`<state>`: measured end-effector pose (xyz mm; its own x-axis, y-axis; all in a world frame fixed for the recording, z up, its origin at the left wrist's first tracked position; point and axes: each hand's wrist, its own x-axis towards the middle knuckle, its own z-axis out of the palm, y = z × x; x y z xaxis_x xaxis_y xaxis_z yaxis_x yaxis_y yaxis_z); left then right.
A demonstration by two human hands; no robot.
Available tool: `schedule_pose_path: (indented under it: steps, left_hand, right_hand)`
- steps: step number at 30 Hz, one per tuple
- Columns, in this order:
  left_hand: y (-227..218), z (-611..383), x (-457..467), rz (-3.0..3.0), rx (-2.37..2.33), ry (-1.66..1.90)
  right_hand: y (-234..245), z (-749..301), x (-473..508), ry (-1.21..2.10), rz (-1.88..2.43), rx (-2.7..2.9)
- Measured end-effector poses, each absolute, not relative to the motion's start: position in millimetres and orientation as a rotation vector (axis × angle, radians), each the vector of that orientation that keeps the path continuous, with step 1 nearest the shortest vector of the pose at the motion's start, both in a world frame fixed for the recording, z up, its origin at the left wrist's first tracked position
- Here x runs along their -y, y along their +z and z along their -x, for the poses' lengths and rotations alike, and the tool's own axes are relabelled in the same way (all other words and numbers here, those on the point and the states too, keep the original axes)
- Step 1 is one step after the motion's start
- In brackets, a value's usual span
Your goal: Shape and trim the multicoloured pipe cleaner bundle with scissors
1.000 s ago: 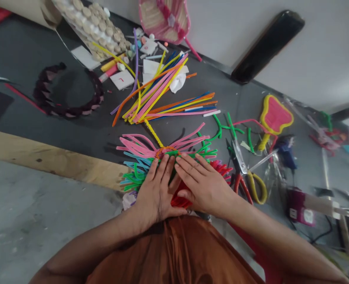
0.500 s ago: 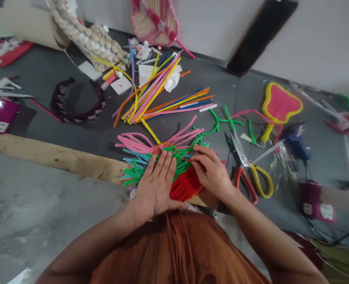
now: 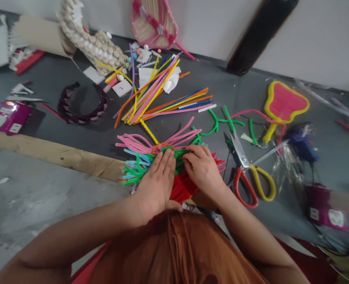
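Observation:
A fringed piece made of pipe cleaners lies at the table's front edge, with pink strands (image 3: 133, 142), green strands (image 3: 136, 169) and red strands (image 3: 183, 187). An orange ring and a yellow twisted stem (image 3: 149, 131) show at its top. My left hand (image 3: 158, 181) lies flat over the green strands, its fingers stretched out. Beside it my right hand (image 3: 202, 167) has its fingers bent and pinched on green pipe cleaners (image 3: 180, 156). The fingertips partly cover what they grip. Scissors (image 3: 243, 161) with red and yellow handles lie open to the right.
Loose coloured pipe cleaners (image 3: 153, 94) lie behind the piece. A dark headband (image 3: 82, 118) and a purple box (image 3: 10, 116) are at left. To the right are a pink and yellow fan shape (image 3: 286, 102), a blue glue gun (image 3: 303, 144) and a black bar (image 3: 260, 37) against the wall.
My right hand has moved slightly left, closer to my left hand, over the green strands. My left hand stays pressed on the piece. The camera view has shifted a little.

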<state>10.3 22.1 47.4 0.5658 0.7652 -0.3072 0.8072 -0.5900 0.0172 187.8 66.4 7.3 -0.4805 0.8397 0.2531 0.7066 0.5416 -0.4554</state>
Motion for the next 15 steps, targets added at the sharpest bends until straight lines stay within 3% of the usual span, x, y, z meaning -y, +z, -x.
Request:
schedule_pose_path:
  steps: [9,15]
  left_hand:
    - [23.3,9.0,-15.5,-2.673,-1.305,-0.091]
    - [24.4,7.5,-16.4,-2.651,-1.308,-0.064]
  right_hand:
    - [7.9,-188.9,-68.3,0.51,1.251,2.289]
    - [15.3,-195.7,-71.3,0.656,1.211,2.237]
